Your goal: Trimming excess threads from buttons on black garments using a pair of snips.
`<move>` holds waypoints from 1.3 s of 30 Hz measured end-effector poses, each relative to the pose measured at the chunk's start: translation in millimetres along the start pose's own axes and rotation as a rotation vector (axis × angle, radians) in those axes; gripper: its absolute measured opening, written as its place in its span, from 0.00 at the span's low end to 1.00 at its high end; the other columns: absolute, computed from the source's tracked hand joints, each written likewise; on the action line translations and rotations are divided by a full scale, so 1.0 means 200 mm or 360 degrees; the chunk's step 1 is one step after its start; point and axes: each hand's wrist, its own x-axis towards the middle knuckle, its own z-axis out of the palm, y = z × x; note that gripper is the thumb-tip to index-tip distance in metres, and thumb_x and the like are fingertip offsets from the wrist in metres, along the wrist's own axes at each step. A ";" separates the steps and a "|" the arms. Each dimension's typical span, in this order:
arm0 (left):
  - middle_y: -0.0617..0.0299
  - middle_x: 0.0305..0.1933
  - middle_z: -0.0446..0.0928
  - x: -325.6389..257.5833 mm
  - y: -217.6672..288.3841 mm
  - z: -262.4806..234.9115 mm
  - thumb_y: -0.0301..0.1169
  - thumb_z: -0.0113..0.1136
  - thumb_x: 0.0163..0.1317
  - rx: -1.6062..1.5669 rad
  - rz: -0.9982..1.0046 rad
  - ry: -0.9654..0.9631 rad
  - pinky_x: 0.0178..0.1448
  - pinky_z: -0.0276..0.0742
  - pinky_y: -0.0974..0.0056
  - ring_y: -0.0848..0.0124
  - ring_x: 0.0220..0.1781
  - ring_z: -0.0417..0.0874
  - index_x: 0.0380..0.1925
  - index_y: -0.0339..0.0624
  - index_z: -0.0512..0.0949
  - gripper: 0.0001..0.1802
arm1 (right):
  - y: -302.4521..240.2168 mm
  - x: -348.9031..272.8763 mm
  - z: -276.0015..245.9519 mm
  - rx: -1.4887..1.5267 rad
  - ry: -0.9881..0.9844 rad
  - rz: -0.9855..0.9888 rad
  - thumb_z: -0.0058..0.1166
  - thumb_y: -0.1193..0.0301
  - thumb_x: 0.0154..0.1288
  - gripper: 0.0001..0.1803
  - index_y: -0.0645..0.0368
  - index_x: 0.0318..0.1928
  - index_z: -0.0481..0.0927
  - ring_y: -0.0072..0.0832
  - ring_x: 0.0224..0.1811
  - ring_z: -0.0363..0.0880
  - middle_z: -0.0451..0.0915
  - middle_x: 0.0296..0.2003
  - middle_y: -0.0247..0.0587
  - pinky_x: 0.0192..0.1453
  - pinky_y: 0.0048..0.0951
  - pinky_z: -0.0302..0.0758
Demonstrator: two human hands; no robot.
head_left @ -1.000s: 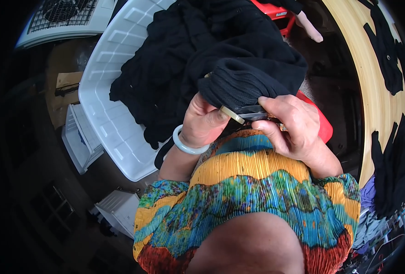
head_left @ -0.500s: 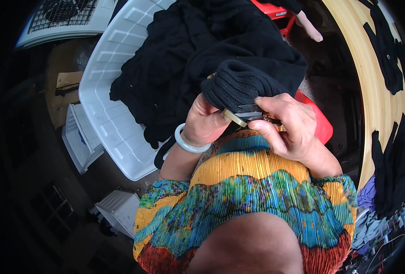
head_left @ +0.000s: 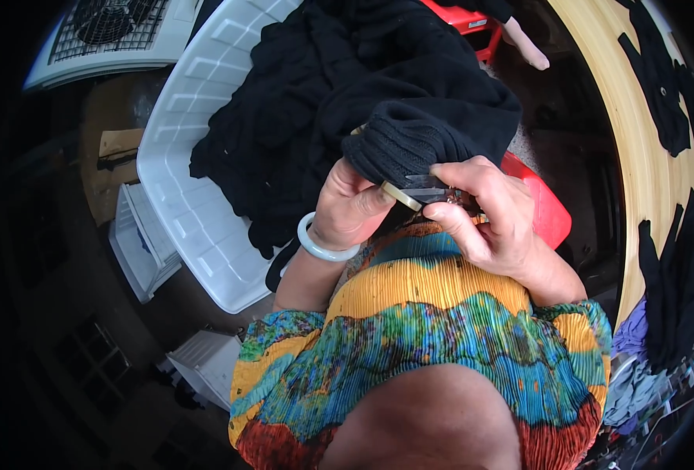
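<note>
My left hand (head_left: 348,210), with a pale bangle at its wrist, is closed on the ribbed edge of a black knit garment (head_left: 417,141). A pale, stiff curved band (head_left: 401,196) sticks out of the ribbing beside my left thumb, and another bit of it shows at the far side; most of it is hidden. Between thumb and fingers my right hand (head_left: 494,215) grips small dark thread snips (head_left: 428,190). Their blades lie by the garment's near edge and the band. I cannot tell whether the blades touch the thread.
A large white plastic bin (head_left: 176,168) at the left holds a heap of black garments (head_left: 284,102). Red plastic seats (head_left: 547,205) stand to the right. Black pieces lie on a wooden table (head_left: 605,94) at the far right, and another person's foot (head_left: 529,51) shows beyond.
Both hands keep their hold. My right fingers and the snips have shifted slightly left and up along the ribbed edge; the view has moved a little.
</note>
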 end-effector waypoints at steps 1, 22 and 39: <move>0.56 0.46 0.73 0.00 0.00 0.01 0.19 0.54 0.51 -0.0010 -0.0010 0.0029 0.58 0.64 0.62 0.67 0.50 0.72 0.42 0.38 0.73 0.16 | 0.00 0.00 0.00 -0.0004 0.0003 0.0001 0.59 0.73 0.47 0.13 0.65 0.33 0.74 0.29 0.19 0.73 0.75 0.23 0.42 0.22 0.23 0.69; 0.60 0.49 0.71 0.00 0.02 -0.01 0.23 0.54 0.54 -0.0125 -0.0137 0.0102 0.60 0.60 0.61 0.67 0.53 0.69 0.45 0.41 0.71 0.17 | 0.00 0.02 -0.01 0.0288 0.0040 0.0300 0.57 0.75 0.51 0.11 0.65 0.36 0.74 0.16 0.21 0.70 0.73 0.23 0.35 0.23 0.16 0.66; 0.59 0.51 0.67 -0.01 0.02 0.00 0.23 0.49 0.56 -0.0205 -0.0221 0.0059 0.61 0.58 0.59 0.67 0.55 0.66 0.50 0.41 0.66 0.19 | 0.01 0.04 -0.06 -0.0069 -0.0108 -0.0152 0.58 0.81 0.36 0.21 0.64 0.38 0.77 0.22 0.17 0.71 0.72 0.20 0.37 0.20 0.19 0.67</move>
